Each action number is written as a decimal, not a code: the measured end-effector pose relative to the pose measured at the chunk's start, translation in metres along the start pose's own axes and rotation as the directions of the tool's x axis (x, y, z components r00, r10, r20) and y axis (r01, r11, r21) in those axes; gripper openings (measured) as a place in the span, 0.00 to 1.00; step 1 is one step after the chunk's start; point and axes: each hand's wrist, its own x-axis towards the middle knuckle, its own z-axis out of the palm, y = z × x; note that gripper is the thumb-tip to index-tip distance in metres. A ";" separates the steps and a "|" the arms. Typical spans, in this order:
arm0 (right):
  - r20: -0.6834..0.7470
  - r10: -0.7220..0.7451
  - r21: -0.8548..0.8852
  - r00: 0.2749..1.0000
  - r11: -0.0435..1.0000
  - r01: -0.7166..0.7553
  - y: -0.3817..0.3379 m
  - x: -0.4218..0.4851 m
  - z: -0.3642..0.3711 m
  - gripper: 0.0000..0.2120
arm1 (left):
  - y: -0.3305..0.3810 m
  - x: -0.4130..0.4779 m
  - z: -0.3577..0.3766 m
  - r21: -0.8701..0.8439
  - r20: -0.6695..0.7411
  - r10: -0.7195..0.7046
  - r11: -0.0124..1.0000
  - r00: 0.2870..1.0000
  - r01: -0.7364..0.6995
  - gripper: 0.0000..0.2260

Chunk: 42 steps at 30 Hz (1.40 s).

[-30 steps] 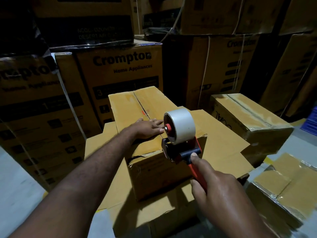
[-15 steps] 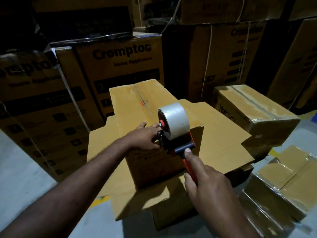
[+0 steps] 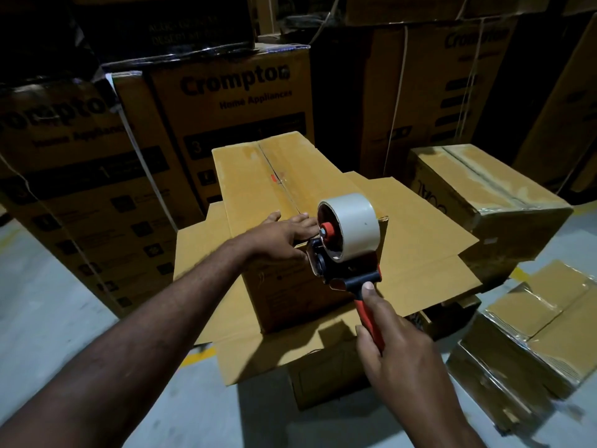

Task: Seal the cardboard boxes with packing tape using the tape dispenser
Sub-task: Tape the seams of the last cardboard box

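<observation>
A dim storeroom was seen from above. A box (image 3: 284,189) was set on the spread flaps of an open carton (image 3: 420,253), its own top flaps closed. The seam (image 3: 278,176) between them ran away from the viewer and looked bare of tape. The left hand (image 3: 277,237) was laid on the near end of the top, fingers straight and close together, pressing the flaps down. The dispenser (image 3: 342,253) was held at the near top edge, just beside that hand, with the roll (image 3: 352,227) uppermost; whether tape touched the cardboard could not be told. Its red handle was wrapped by the curled fingers of the right hand (image 3: 394,350), the thumb laid up against the black neck. The step was judged to be the start of a strip, anchored at the near edge. Next, the dispenser would need to be drawn along the seam to the far edge under steady pressure, with the flaps kept flat.
</observation>
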 end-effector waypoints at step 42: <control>-0.084 -0.026 -0.078 0.996 0.997 0.019 -0.017 0.016 0.025 0.28 | 0.014 -0.019 0.002 -0.080 0.005 -0.070 0.994 0.998 0.070 0.25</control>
